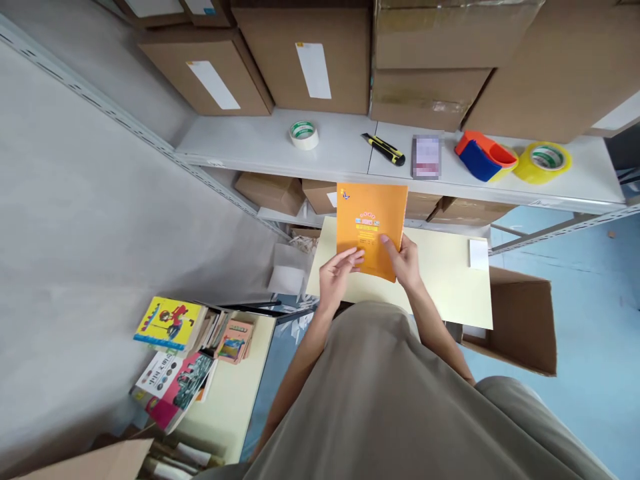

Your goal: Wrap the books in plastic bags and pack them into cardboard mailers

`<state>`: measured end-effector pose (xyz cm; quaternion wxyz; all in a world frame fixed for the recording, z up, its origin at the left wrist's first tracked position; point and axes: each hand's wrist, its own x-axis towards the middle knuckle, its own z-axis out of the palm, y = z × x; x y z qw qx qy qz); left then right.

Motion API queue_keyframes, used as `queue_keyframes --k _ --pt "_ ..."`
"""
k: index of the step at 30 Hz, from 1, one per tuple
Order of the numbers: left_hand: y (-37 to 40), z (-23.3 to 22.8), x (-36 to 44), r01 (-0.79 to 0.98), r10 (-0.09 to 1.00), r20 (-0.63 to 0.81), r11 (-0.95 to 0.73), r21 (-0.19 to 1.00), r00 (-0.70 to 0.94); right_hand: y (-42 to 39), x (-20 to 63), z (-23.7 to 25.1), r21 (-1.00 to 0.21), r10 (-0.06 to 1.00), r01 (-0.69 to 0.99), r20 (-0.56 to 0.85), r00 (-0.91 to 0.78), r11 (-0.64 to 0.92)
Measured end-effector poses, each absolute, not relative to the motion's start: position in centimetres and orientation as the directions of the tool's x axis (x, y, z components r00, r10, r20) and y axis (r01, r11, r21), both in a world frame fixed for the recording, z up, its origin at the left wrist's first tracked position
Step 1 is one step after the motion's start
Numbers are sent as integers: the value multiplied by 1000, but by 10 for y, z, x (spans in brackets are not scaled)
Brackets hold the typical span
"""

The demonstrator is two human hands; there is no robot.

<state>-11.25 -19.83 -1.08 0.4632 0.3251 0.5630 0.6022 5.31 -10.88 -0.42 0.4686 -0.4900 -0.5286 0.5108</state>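
I hold an orange book (370, 217) upright in front of me with both hands, over a pale yellow tabletop (450, 280). My left hand (337, 273) grips its lower left edge. My right hand (405, 260) grips its lower right corner, thumb on the cover. The book's cover carries small printed text and a butterfly mark at the top left.
A white shelf (270, 143) ahead carries a white tape roll (304, 134), a yellow-black utility knife (383, 149), a tape dispenser (484, 157) and a yellow tape roll (544, 161), with cardboard boxes (310, 60) behind. Stacked books (180, 353) lie lower left. An open carton (520, 320) stands at right.
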Motion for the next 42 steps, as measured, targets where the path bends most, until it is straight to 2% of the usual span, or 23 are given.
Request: queue_keyframes --k 3,10,15,19,21,23,25,31,34,36,39,42 --pt "-192 6 -127 -230 895 -130 32 973 -426 -104 69 0 -990 985 -107 -72 -159 -89" --pt "-191 39 -126 -164 893 -34 -45 985 -449 -100 81 8 -981 965 -140 -100 -243 -137" --pt "-185 32 -126 -92 866 -30 -19 996 -499 -97 88 12 -969 955 -168 -133 -266 -181" --pt "-177 10 -139 1 751 31 -40 999 -660 -96 93 15 -943 930 -221 -168 -328 -248" --pt "-175 1 -146 -107 800 -45 -25 994 -598 -94 94 15 -933 918 -239 -174 -356 -269" --pt "-175 -3 -150 -283 897 -169 52 958 -408 -92 94 12 -925 910 -251 -181 -373 -287" --pt "-177 -4 -151 -387 934 -238 123 914 -267 -90 93 8 -919 906 -254 -193 -377 -301" --pt "-175 -7 -151 -395 916 -304 185 900 -263 -81 88 -14 -945 918 -146 -237 -317 -294" --pt "-172 -16 -149 -296 892 -250 140 945 -376 -77 78 -25 -983 976 -22 -178 -126 -182" --pt "-172 -22 -139 -118 871 -139 94 989 -471 -81 67 -29 -992 990 17 -128 -67 -127" --pt "-177 -26 -112 210 858 67 49 976 -509 -99 44 -28 -992 968 2 -120 -222 -123" --pt "-185 -24 -93 330 888 174 -26 944 -426 -114 31 -21 -996 950 22 -88 -300 -85"
